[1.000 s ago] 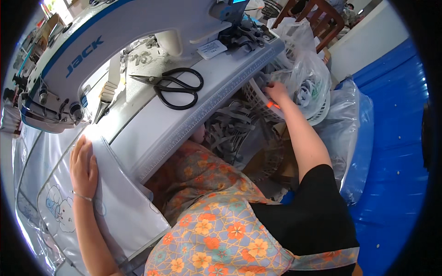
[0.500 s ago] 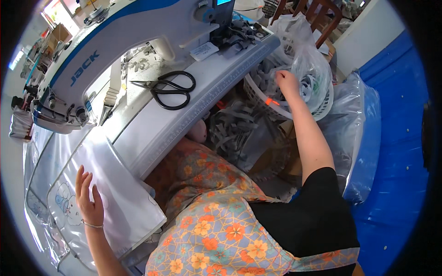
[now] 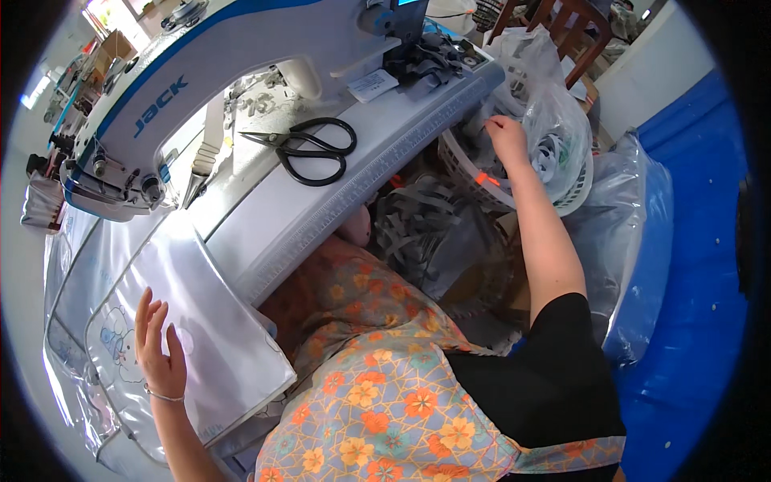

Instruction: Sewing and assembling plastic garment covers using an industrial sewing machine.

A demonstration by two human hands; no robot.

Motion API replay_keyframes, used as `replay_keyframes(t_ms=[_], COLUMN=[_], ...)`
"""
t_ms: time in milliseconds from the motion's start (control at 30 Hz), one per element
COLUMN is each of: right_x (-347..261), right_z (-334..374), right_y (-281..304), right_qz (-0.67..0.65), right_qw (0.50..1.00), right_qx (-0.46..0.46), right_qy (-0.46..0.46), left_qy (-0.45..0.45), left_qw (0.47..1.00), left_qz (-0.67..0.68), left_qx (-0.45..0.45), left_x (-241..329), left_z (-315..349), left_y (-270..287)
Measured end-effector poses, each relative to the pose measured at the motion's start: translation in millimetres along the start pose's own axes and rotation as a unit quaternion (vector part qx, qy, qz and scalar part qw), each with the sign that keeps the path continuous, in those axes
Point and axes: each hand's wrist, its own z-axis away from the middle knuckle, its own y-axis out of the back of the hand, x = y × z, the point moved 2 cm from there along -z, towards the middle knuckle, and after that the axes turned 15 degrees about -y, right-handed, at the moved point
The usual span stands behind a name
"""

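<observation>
Sewing table [image 3: 377,120]: white sheet [image 3: 221,345] beneath spread left grip [image 3: 163,363]; basket [image 3: 462,165] beneath right grip [image 3: 508,145], hold unclear.

The left hand [image 3: 163,353] is hanging loose, its fingers pointing forward, the thumb standing apart; over on the right, the bare forearm [image 3: 542,217] is extending well forward, the right hand [image 3: 508,140] curling its fingers inward.

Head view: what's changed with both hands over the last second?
Left hand drew back toward the body and appears lifted off the white sheet, open. Right hand moved from the near rim of the basket farther in over it; whether it holds anything is unclear. Scissors stayed on the machine table.
</observation>
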Motion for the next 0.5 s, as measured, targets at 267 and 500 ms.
replay_keyframes(t_ms=[267,500], right_x=[-32,-180], right_z=[-3,109], right_y=[55,83], right_qz=[-0.201,-0.286], right_qw=[0.973,0.924], right_qx=[-0.022,-0.242], right_qy=[-0.109,0.080], left_qy=[-0.035,-0.084], left_qw=[0.999,0.988], left_qz=[0.006,0.123], left_qx=[-0.014,0.044], left_x=[19,70], left_z=[-15,-71], left_y=[-12,-6])
